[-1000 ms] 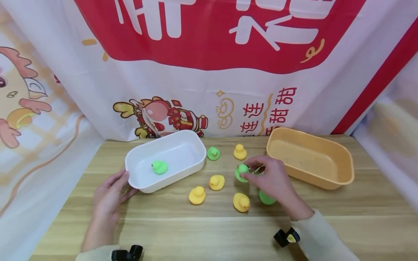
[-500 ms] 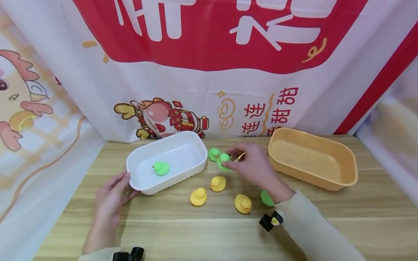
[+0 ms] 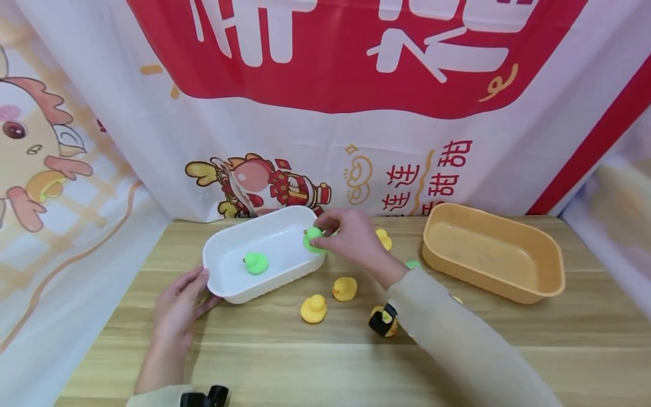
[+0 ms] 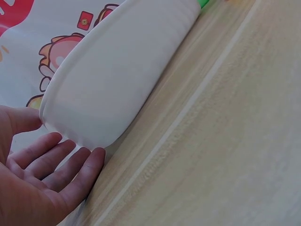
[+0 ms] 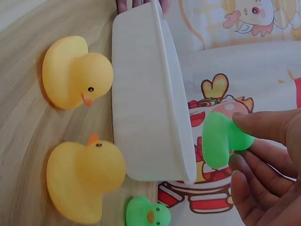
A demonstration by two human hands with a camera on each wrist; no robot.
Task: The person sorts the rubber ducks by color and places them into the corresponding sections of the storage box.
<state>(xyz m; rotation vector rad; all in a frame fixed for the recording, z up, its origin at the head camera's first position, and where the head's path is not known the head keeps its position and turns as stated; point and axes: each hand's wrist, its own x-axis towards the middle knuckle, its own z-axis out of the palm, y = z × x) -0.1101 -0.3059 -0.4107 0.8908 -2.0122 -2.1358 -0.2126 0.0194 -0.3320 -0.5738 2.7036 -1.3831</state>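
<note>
My right hand (image 3: 351, 237) pinches a green rubber duck (image 5: 221, 141) between thumb and fingers. It holds the duck over the right end of a white plastic tub (image 3: 274, 282). Inside that tub sits another green duck (image 3: 256, 263). My left hand (image 3: 173, 308) touches the tub's left end, with thumb at the rim and extended fingertips against the outer wall. Two yellow ducks (image 3: 344, 289) (image 3: 313, 309) stand in front of the tub. Close to its right end is a further green duck (image 5: 146, 214), hidden by my right hand in the head view.
An orange tub (image 3: 493, 271) with no ducks inside stands at the back right. A yellow duck (image 3: 383, 239) and a green duck (image 3: 413, 264) show partly behind my right arm. The wrist camera covers most of another yellow duck (image 3: 391, 330). A printed cloth (image 3: 305, 130) hangs behind.
My right hand has carried the pinched green duck leftward from the middle of the table to over the white tub's right end. The left hand has stayed at the tub.
</note>
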